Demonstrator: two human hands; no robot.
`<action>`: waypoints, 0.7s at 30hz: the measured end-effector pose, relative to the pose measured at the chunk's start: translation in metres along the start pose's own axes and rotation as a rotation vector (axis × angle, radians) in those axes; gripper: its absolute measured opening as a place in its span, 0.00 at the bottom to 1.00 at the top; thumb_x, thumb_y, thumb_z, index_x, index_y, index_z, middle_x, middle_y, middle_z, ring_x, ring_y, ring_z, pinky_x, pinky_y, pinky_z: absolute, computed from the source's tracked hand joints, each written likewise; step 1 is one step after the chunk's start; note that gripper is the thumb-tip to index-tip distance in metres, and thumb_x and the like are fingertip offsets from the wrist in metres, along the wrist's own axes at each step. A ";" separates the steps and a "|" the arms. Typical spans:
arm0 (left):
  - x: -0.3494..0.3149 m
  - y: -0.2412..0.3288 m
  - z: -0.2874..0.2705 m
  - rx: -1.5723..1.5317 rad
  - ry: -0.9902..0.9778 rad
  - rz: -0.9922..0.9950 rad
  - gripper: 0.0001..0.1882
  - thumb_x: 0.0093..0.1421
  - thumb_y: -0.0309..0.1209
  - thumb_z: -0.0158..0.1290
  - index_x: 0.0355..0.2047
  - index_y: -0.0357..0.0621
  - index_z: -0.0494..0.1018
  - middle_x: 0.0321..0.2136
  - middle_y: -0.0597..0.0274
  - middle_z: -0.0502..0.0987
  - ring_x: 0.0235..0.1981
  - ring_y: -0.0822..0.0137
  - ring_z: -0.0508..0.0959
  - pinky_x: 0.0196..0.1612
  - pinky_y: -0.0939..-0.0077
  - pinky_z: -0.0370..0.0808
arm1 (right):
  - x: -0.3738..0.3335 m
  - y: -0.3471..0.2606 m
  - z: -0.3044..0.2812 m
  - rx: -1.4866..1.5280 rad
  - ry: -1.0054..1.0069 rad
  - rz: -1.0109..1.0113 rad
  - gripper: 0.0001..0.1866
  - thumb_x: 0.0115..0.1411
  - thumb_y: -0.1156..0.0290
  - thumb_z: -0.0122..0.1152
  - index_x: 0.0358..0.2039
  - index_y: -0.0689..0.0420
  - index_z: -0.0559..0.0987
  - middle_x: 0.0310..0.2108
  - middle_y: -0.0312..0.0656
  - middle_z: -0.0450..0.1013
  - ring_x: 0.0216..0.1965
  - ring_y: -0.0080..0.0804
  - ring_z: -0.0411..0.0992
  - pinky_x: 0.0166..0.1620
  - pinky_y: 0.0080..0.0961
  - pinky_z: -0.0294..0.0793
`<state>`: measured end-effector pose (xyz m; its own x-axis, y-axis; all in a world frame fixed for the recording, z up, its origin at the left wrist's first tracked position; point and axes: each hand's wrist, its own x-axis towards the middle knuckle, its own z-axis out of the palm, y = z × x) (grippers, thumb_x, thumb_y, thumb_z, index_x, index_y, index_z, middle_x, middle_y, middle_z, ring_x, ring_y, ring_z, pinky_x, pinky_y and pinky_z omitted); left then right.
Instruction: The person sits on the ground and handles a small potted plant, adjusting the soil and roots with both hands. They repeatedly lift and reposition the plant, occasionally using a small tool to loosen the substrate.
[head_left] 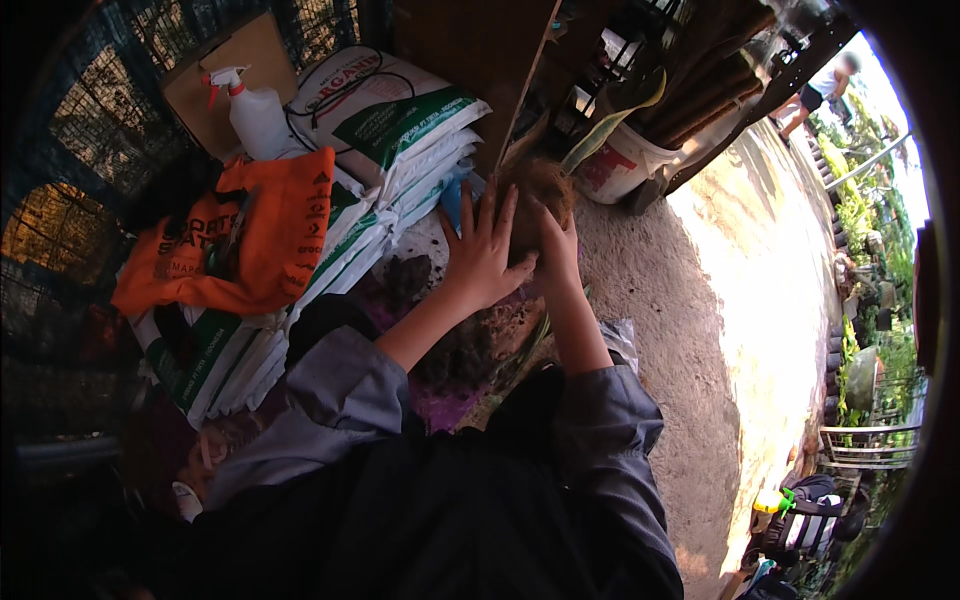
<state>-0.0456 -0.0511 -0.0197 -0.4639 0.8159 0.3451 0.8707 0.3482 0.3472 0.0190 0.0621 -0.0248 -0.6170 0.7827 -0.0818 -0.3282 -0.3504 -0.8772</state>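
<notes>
Both my hands are around a brown, hairy-looking clump of fibre, roundish and much like coconut fibre. My left hand presses on its near left side, fingers spread upward and thumb pointing right. My right hand cups its right side, and those fingertips are partly hidden behind the clump. Below my wrists, dark loose soil lies on a purple sheet. A long green-yellow leaf rises just beyond the clump.
Stacked white and green sacks stand at left, with an orange bag and a white spray bottle on them. A white bucket sits beyond my right hand. Another person is far off at upper right, past sunlit ground.
</notes>
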 end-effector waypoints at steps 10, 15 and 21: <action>0.018 -0.010 0.008 -0.723 0.320 -0.033 0.55 0.39 0.38 0.66 0.64 0.56 0.45 0.60 0.41 0.43 0.63 0.40 0.41 0.58 0.48 0.55 | 0.005 -0.003 0.014 0.183 -0.004 -0.039 0.27 0.54 0.72 0.59 0.53 0.60 0.62 0.49 0.45 0.66 0.48 0.33 0.67 0.50 0.28 0.68; 0.023 -0.011 0.010 -1.167 0.416 -0.125 0.43 0.47 0.33 0.61 0.61 0.46 0.51 0.57 0.50 0.55 0.59 0.55 0.56 0.59 0.61 0.58 | -0.003 -0.006 0.024 0.164 -0.023 -0.069 0.26 0.55 0.72 0.58 0.54 0.59 0.62 0.50 0.44 0.65 0.50 0.33 0.66 0.51 0.28 0.66; 0.022 -0.014 0.012 -1.753 0.520 -0.502 0.20 0.58 0.29 0.50 0.52 0.40 0.65 0.48 0.60 0.68 0.50 0.69 0.68 0.54 0.74 0.63 | -0.013 -0.002 0.032 0.016 -0.120 -0.095 0.30 0.52 0.76 0.60 0.55 0.58 0.58 0.49 0.43 0.66 0.48 0.31 0.67 0.50 0.25 0.67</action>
<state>-0.0663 -0.0325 -0.0276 -0.8742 0.4851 0.0207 -0.3118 -0.5936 0.7419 0.0051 0.0364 -0.0068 -0.6634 0.7460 0.0587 -0.3996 -0.2869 -0.8706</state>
